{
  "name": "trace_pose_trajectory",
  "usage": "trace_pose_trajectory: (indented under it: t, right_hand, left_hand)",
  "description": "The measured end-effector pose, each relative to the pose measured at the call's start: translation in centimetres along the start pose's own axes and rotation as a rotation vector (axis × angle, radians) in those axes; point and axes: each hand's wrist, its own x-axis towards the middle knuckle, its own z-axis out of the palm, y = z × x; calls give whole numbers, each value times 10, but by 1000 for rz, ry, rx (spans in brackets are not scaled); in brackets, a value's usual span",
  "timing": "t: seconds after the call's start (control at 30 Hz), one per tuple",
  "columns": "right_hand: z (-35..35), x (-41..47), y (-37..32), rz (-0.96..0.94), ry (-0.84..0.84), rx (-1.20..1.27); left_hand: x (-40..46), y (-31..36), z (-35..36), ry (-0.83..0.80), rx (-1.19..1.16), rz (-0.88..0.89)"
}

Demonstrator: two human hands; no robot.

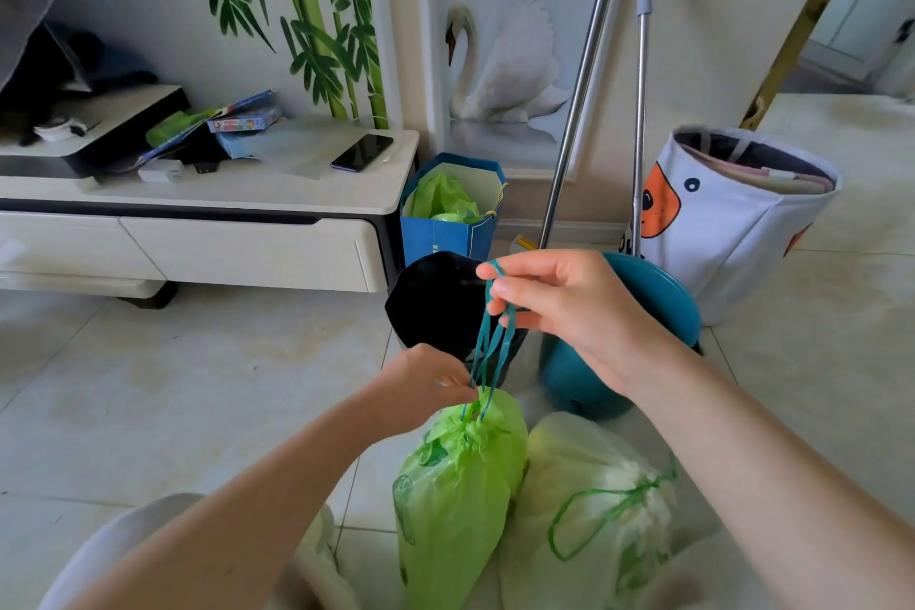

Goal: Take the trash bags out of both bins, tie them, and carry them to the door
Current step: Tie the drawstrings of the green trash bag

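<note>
Bag in work: green trash bag (460, 485) stands on the floor between my arms, neck gathered, touching the pale tied bag (594, 500) on its right.
Right hand: my right hand (559, 307) pinches the teal drawstring (490, 342) loops, held above the neck.
Left hand: my left hand (426, 376) pinches the cords right at the neck.
Key relation: cords run steeply up from neck to right hand; left hand is nearer the bag.
Next, I judge: knotting needs the loops crossed close to the neck.
Bins: black bin (435, 302) and teal bin (643, 312) sit just behind.
</note>
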Motion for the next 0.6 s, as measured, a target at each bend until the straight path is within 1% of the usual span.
trace_pose_trajectory:
  t: [0.13,0.2,0.3,0.4,0.47,0.53,0.6]
  right_hand:
    - [-9,4,3,-52,160,-121]
    - [-14,7,6,-64,231,-166]
    - [-18,9,9,-102,308,-288]
    - [-15,5,7,-182,263,-396]
    - [-9,2,5,-203,191,-384]
    - [-4,1,4,-199,134,-323]
    - [0,1,4,-202,111,-303]
  left_hand:
    - [2,-3,-8,17,-158,-66]
    - [3,-5,-12,56,-232,-103]
    - [3,-8,-12,97,-268,-154]
    - [5,-9,-7,96,-211,-141]
    - [7,-9,-2,86,-167,-118]
    - [9,-8,2,22,-120,-95]
    - [10,-6,6,-90,-77,-71]
